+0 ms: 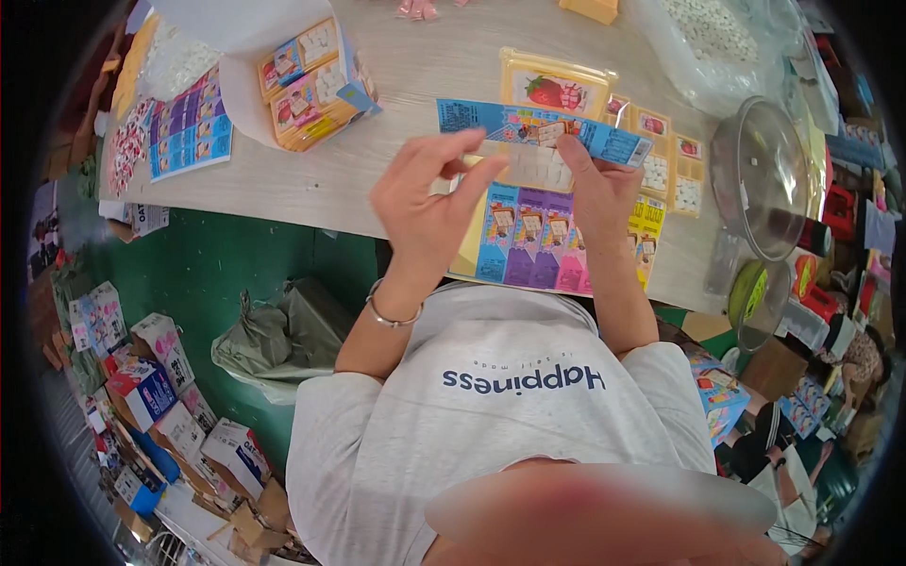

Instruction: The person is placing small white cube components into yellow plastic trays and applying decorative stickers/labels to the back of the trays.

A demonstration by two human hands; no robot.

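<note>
Above the worktable (406, 57), the blue label strip (599, 140) runs left to right, its right end angled nearer. The right hand (604, 193) pinches its right half; the left hand (425, 189) curls beside its left half, any grip indeterminable.

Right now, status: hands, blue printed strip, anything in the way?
Right hand gripping long blue printed strip. Left hand near its left end, hold unclear. Right hand partly covers multicoloured rectangular sheet.
</note>
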